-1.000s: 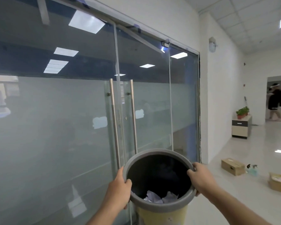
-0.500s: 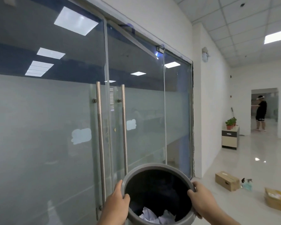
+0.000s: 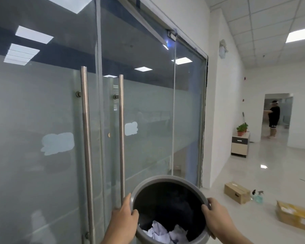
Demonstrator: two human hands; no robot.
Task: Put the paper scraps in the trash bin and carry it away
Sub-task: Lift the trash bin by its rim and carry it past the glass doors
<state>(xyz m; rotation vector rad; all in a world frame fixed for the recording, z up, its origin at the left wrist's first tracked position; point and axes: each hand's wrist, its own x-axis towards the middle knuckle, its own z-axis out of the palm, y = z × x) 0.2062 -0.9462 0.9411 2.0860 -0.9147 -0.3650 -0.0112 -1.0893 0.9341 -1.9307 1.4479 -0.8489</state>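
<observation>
A round trash bin with a grey rim and a black inside is held up in front of me at the bottom of the view. Crumpled white paper scraps lie at its bottom. My left hand grips the rim on the left side, thumb over the edge. On the right side of the rim my right hand holds on the same way. The bin's lower body is cut off by the frame edge.
Frosted glass double doors with two tall steel pull handles stand just ahead on the left. To the right a corridor holds two cardboard boxes, a spray bottle, a small cabinet with plants and a person in a far doorway.
The view has tilted up and come nearer to the glass doors, so the bin sits lower in frame. Both hands keep the same hold on the rim.
</observation>
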